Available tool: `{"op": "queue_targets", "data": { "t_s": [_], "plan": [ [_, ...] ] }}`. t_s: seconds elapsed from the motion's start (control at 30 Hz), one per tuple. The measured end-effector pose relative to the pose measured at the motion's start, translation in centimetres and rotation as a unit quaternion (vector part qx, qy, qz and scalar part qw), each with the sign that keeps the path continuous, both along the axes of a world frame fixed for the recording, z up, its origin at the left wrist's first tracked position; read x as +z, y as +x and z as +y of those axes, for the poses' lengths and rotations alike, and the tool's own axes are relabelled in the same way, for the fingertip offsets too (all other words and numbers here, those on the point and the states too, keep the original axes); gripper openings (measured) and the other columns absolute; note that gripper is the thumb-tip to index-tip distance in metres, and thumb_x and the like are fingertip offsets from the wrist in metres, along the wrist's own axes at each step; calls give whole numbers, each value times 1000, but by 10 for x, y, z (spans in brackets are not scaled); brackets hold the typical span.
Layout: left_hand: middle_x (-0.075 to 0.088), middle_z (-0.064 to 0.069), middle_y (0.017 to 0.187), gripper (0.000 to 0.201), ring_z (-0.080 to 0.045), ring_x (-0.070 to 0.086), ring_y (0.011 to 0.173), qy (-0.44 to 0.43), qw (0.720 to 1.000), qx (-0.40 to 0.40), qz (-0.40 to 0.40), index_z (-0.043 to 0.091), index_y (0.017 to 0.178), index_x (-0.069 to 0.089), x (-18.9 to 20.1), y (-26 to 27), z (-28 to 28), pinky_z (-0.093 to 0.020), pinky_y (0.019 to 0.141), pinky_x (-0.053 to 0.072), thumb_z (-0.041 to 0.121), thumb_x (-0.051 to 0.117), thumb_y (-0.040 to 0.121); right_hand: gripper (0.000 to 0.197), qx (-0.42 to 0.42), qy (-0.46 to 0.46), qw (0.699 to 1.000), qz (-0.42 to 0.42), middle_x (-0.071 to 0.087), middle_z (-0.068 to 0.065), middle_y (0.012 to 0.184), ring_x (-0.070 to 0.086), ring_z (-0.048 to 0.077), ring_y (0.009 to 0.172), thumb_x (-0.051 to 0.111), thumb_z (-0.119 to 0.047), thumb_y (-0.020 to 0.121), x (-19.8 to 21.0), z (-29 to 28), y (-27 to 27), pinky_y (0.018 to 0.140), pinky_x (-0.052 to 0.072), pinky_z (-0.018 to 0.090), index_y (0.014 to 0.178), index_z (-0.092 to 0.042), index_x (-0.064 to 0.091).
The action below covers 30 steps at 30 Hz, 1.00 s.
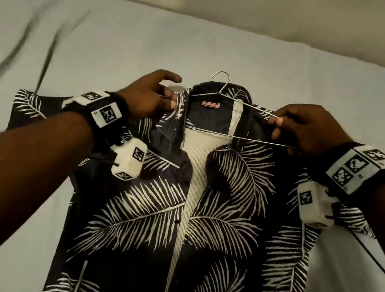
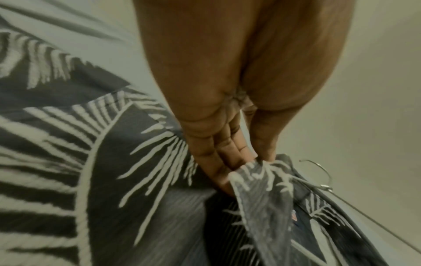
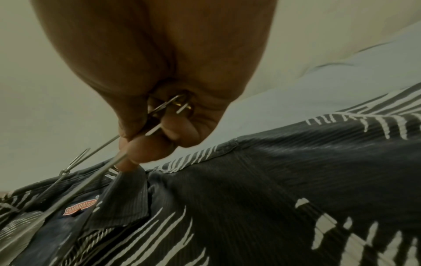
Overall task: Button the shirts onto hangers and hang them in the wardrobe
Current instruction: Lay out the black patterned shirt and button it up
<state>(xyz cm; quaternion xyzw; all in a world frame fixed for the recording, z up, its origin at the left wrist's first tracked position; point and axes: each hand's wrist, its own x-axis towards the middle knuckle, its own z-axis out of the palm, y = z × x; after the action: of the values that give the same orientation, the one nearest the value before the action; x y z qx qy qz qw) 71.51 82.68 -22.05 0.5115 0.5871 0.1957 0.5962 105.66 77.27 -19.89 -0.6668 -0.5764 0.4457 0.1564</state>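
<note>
A black shirt (image 1: 211,224) with white palm-leaf print lies open on the bed, collar away from me. A thin wire hanger (image 1: 222,95) sits at the collar, its hook pointing away. My left hand (image 1: 155,94) pinches the left collar edge (image 2: 257,172) between thumb and fingers. My right hand (image 1: 297,127) grips the hanger's right end (image 3: 127,151), and both wires run through its fingers. The hanger's hook (image 2: 318,172) also shows in the left wrist view. A red neck label (image 3: 80,207) shows inside the collar. The front placket is unbuttoned, with pale lining visible.
A pale, wrinkled bedsheet (image 1: 103,30) covers the bed all around the shirt. A cream pillow or headboard edge (image 1: 259,2) runs along the far side. A white garment (image 1: 351,284) lies under the shirt's right side. A thin black cable (image 1: 381,271) trails from my right wrist.
</note>
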Motion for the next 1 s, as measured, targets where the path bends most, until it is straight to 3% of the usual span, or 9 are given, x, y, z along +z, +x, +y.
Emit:
{"op": "queue_targets", "data": {
  "t_s": [0.17,0.33,0.43,0.53,0.63,0.7,0.77,0.9,1.0],
  "plan": [
    [61,-3,80,39,-4,59,57,43,997,52,48,12,128,57,-26,-12,-12,-22,58,49,-1,67,92,18,10,-12,1000,2,71,4,74,56,30,50,55,-19,101,-4,1,-1,53,44,34,95,-19,71],
    [61,0,97,30,-13,57,84,243,923,3,297,25,113,60,-26,-5,-8,-25,74,39,13,70,86,17,26,-9,1000,-2,71,6,76,57,28,48,56,-19,101,-2,5,-6,52,44,32,96,-19,71],
    [59,-6,113,25,-23,59,99,347,894,-26,281,21,115,63,-19,3,0,-33,86,45,10,62,93,15,37,-3,999,8,71,7,77,56,23,45,56,-16,101,-1,12,-20,46,44,28,95,-13,69],
    [57,-5,137,40,-26,51,128,402,873,-113,251,21,137,55,-8,22,9,-38,109,38,23,60,97,15,44,-4,999,5,73,7,78,57,19,46,56,-15,100,-3,20,-38,40,46,24,92,-10,68],
    [47,0,153,51,-24,31,149,424,799,-287,316,28,148,44,4,52,10,-53,122,17,34,57,99,15,57,13,998,-20,74,5,78,62,19,56,57,-15,98,-7,23,-45,56,53,33,92,-9,69],
    [57,0,143,44,-22,37,146,429,747,-363,355,31,144,50,6,69,8,-58,121,-5,36,50,101,15,69,5,997,-16,74,6,79,65,23,63,56,-13,98,-9,22,-41,65,55,39,94,-8,70],
    [69,4,111,27,-22,58,125,426,721,-394,378,30,124,64,8,82,8,-61,119,-10,30,51,100,18,87,-12,996,18,73,8,81,65,24,64,53,-12,100,-7,20,-36,63,54,38,95,-7,70],
    [67,11,97,21,-17,64,107,413,748,-402,329,34,107,69,15,81,17,-56,118,7,19,59,95,32,48,-78,980,179,67,21,86,61,32,67,40,-21,107,-6,23,-25,60,49,35,117,-6,67],
    [71,8,105,28,-21,67,107,431,758,-423,246,33,113,71,20,66,23,-59,113,24,15,66,92,41,97,-161,972,141,63,26,88,61,32,66,35,-44,107,-12,31,-20,61,53,37,138,-26,55]
  ]
}}
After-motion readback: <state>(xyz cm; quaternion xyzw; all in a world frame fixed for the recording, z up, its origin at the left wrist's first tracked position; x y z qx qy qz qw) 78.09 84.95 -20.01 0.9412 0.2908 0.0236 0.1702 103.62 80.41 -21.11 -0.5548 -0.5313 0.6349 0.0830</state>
